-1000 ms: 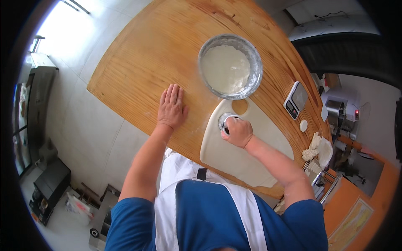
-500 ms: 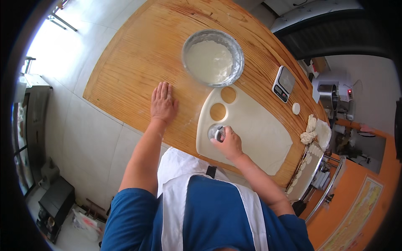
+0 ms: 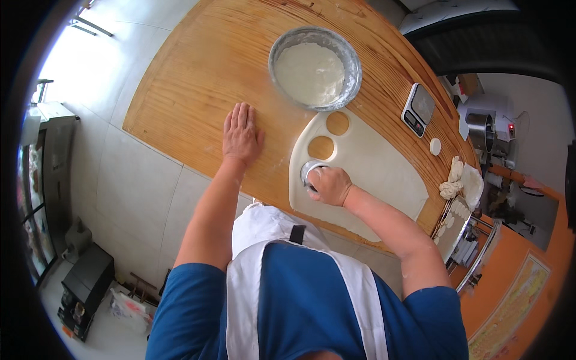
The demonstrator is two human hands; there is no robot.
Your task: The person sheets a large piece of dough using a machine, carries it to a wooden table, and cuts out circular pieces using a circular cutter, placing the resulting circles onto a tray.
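A rolled-out sheet of pale dough (image 3: pixel 378 180) lies on the wooden table (image 3: pixel 180 90), with two round holes near its far left edge showing wood. My right hand (image 3: pixel 331 185) is closed over the handle of a round dough cutter (image 3: pixel 305 170), which rests on the dough just nearer than the holes. Fingers hide part of the cutter. To the left, my left hand (image 3: pixel 242 137) lies flat on the bare wood, holding nothing. Beyond the sheet stands a metal bowl (image 3: pixel 358 75) with white flour (image 3: pixel 309 72) in it, its near rim by the dough's far tip.
A kitchen scale (image 3: pixel 418 111) sits on the right side of the table, with a small white disc (image 3: pixel 435 146) nearby. Farther right are dough scraps (image 3: pixel 452 189) and a tray (image 3: pixel 454 237) holding pale rounds. The table's edge runs close before my apron (image 3: pixel 243 294).
My right hand has come down over the cutter's handle, covering it more, with the forearm swung outward. The whole view has shifted slightly. My left hand stays flat on the table.
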